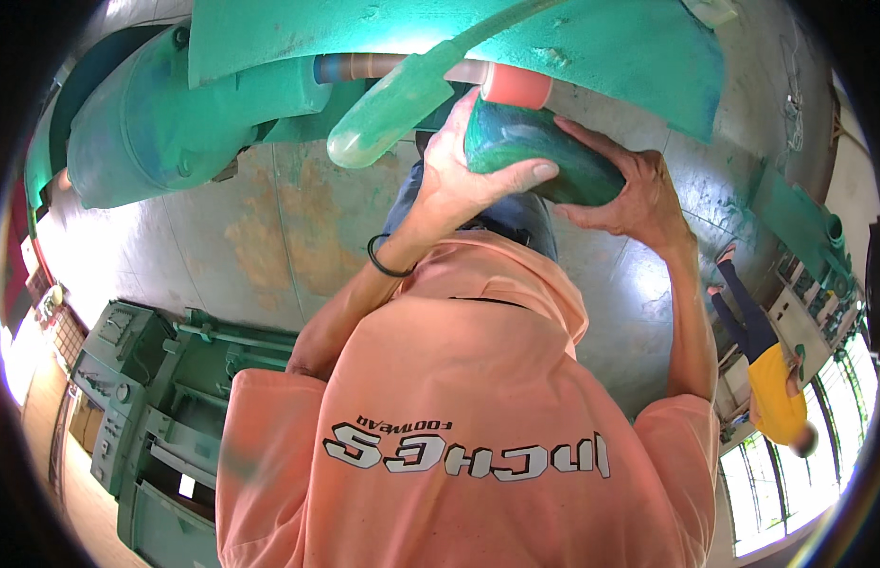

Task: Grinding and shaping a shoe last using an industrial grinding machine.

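Note:
Both my hands grip a dark green, rounded block-like piece (542,150) whose exact kind I cannot make out. My left hand (461,175) closes on its left side, thumb lying over the near face. From the right, my right hand (639,185) clasps the other end between thumb and fingers. The upper edge of the piece is right at a pinkish-red roller (517,86) on a horizontal spindle (373,65); whether they touch is hard to tell. Fingers behind the piece are partly hidden.
A green, dust-coated lamp-like rod (391,115) hangs just left of the roller. Above is a green machine hood (610,57), with a motor housing (156,128) at left. A green machine (165,417) stands lower left. At right, a person in yellow (777,388) is near a workbench.

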Tool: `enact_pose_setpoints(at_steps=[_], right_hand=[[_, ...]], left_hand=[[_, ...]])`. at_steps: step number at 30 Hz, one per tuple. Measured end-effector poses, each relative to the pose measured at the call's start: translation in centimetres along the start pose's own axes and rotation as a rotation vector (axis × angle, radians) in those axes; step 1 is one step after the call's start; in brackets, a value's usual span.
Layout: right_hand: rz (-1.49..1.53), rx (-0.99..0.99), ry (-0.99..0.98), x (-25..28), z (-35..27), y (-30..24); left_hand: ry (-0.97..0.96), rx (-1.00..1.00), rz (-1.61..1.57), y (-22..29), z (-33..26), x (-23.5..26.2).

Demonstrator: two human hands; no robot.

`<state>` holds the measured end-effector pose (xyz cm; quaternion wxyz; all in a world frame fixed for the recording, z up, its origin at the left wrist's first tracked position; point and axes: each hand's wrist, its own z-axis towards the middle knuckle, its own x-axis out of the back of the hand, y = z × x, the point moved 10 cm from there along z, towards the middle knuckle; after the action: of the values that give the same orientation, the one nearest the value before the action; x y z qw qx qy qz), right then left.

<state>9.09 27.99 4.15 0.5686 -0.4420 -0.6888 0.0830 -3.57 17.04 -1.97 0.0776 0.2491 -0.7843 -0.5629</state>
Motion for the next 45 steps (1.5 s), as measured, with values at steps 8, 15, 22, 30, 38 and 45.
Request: enact_pose_setpoints(at_steps=[8,15,22,30,38,45], right_hand=[[0.089,0.024,-0.019,1.0,-0.6,-1.1],[-0.065,-0.21,-0.168,0.4,0.4,0.6],[-0.127,-0.083,-0.04,0.5,0.9,0.8],[-0.003,-0.099,-0.02,1.4,-0.7,-0.2],[1.952,-0.4,0.359,-7.5,-11.4,7.1],[1.918,-0.687,0.455,-6.9,-7.3,6.8]], left_hand=[[-0.02,-0.052,0.007,1.2,-1.2,-0.3],[0.048,-0.008,-0.089,-0.6,0.1,0.4],[0.033,-0.008,-0.047,-1.0,0.4,0.7],[0.045,0.056,-0.236,-0.4,-0.4,0.5],[-0.009,0.063,-0.375,-2.0,-1.1,1.2],[-0.082,0.069,-0.548,-2.7,-0.5,2.0]])
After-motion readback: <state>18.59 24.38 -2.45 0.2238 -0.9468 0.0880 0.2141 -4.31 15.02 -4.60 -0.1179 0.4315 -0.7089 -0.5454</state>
